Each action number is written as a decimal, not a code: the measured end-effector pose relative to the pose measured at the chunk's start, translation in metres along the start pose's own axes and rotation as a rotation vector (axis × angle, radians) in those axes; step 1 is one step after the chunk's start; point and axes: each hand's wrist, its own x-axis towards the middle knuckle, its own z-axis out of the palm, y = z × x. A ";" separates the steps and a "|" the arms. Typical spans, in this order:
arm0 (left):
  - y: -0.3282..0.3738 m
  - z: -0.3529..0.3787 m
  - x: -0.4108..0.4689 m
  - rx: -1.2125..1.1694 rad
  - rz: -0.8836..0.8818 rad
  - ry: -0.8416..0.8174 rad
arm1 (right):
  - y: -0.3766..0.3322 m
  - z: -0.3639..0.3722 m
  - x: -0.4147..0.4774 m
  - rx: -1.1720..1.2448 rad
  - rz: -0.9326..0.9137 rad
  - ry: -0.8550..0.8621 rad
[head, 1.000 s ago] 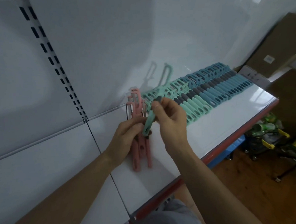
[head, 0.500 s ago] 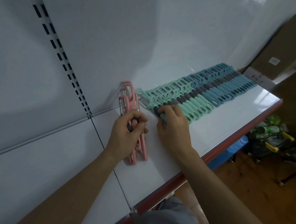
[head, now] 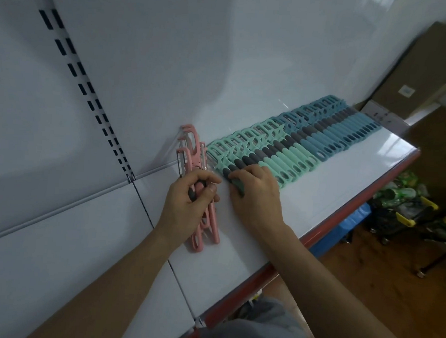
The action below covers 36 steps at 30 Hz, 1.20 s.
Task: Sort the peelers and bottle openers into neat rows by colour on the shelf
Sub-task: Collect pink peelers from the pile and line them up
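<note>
While my left hand (head: pixel 189 200) curls round the grey grips of the pink peelers (head: pixel 213 227), it holds that small bundle flat on the shelf (head: pixel 332 190), heads up by the back panel (head: pixel 222 65) and tails poking out toward me past my wrist. My right hand (head: pixel 256 196) sits just beside it, fingers bent over the handle of one mint peeler (head: pixel 239 186) and gripping it against the shelf at the near left end of the mint row (head: pixel 289 159). Only a sliver of that handle shows under my knuckles, so I can't tell how squarely it lines up with its neighbours. The mint row lies packed side by side, heads to the panel, dark grey grips in the middle and slotted handles pointing at the shelf's red edge (head: pixel 356 212). It touches the blue row (head: pixel 347 135), which carries on the same way to the shelf's far right end. The pink bundle lies left of the mint row, close to it, with a narrow strip of bare shelf between them down by my hands. Past the blue row a cardboard box (head: pixel 429 63) leans near the shelf's end.
</note>
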 end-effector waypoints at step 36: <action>-0.002 0.004 0.000 -0.076 0.097 0.139 | -0.014 -0.020 -0.007 0.320 0.121 0.064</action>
